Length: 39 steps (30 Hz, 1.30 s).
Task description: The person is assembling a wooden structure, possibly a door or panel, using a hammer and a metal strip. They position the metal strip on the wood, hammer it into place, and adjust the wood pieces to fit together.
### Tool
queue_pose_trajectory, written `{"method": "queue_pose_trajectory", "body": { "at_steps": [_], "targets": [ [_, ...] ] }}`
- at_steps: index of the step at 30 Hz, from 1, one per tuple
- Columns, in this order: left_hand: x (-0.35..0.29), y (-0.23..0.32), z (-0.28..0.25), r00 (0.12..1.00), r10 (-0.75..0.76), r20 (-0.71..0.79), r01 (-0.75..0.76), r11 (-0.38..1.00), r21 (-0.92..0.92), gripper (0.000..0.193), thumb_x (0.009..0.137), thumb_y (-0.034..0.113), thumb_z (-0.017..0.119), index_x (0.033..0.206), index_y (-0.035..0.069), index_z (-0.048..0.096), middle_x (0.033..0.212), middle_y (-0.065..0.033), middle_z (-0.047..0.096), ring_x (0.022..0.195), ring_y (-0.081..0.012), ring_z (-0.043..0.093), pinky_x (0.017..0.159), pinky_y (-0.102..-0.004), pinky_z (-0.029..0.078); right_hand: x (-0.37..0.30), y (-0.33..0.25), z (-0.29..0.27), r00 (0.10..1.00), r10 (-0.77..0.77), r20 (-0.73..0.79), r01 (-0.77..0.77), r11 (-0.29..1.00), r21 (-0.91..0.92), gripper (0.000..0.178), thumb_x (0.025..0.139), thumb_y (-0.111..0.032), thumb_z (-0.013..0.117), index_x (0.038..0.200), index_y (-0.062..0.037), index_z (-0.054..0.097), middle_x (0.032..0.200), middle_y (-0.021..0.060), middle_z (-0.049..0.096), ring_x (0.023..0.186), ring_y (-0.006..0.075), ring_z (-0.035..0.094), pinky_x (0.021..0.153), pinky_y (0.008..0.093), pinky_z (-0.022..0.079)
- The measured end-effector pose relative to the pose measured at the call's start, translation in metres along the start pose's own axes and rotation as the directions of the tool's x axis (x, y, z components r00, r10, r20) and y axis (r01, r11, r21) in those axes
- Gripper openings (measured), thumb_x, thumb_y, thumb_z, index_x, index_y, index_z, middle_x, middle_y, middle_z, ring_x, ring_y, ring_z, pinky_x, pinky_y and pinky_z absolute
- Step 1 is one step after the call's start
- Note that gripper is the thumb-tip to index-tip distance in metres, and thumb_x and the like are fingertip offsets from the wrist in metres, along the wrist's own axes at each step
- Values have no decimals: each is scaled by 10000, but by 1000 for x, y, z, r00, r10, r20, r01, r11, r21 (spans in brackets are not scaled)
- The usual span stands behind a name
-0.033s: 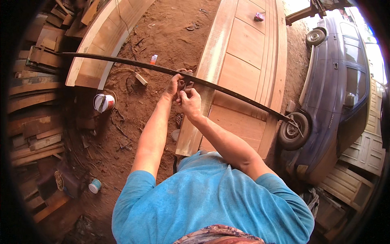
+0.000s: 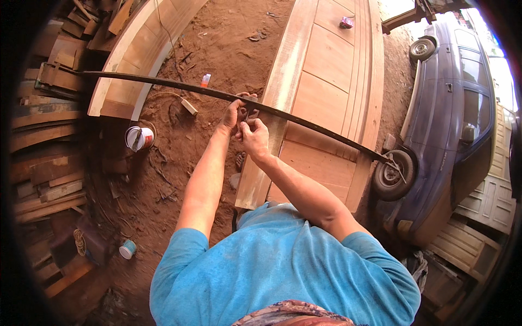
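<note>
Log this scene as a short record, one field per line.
Left hand: fingers closed around the long dark bar
Right hand: close beside the other, just below the bar; its grip is too small to make out
Bar position: crosses over the pale-brown panelled wooden door
Ground: bare reddish-brown earth
Left side: stacked brown wooden planks, white cylindrical bucket
Right side: dark blue-purple car

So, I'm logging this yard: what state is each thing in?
Left hand, at the dark bar, grip unclear
Right hand, fingers curled below the dark bar
Dark bar, reaching across the panelled door
Panelled door, lying flat
Car, visible side doors shut
Bucket, open or lidded unclear
Rope, looped
</note>
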<state>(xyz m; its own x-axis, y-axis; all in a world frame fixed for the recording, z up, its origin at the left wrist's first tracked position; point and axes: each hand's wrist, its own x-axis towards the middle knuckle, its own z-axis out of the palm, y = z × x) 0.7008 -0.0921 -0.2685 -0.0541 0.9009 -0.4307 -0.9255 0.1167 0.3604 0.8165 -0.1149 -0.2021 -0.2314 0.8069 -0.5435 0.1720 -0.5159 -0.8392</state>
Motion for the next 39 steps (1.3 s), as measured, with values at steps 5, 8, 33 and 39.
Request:
{"method": "queue_pose_trajectory", "body": {
  "at_steps": [5,8,33,39],
  "targets": [
    [2,-3,-3,1000,18,18,-18,1000,-15,345,908,100,487,1252,77,504,1304,-127,623,1130,-252,642,918,-397,575,1,2,2,999,17,-33,-16,999,43,127,992,-96,610,952,15,561,763,69,650,604,117,642,509,250,517],
    [-1,-4,-1,999,19,31,-18,999,-27,352,904,101,478,1254,75,502,1319,-127,613,1130,-250,644,920,-397,575,-4,2,5,1000,18,-17,-14,984,176,130,995,-100,603,968,18,559,785,74,654,603,117,641,516,249,521],
    [-5,-6,-1,998,58,21,-57,997,-52,451,914,109,487,1364,74,487,1375,-89,571,1209,-227,573,1031,-387,486,6,16,10,1000,17,1,-17,975,223,147,1009,-97,573,1016,43,532,792,103,651,609,158,670,513,265,541],
    [-3,2,-13,996,51,79,-45,996,-80,478,914,87,479,1392,66,466,1404,-101,554,1265,-243,547,1106,-403,418,15,0,6,989,97,108,-105,992,66,155,1011,-96,566,1018,55,529,767,105,655,583,156,659,486,270,537]
  ]
}}
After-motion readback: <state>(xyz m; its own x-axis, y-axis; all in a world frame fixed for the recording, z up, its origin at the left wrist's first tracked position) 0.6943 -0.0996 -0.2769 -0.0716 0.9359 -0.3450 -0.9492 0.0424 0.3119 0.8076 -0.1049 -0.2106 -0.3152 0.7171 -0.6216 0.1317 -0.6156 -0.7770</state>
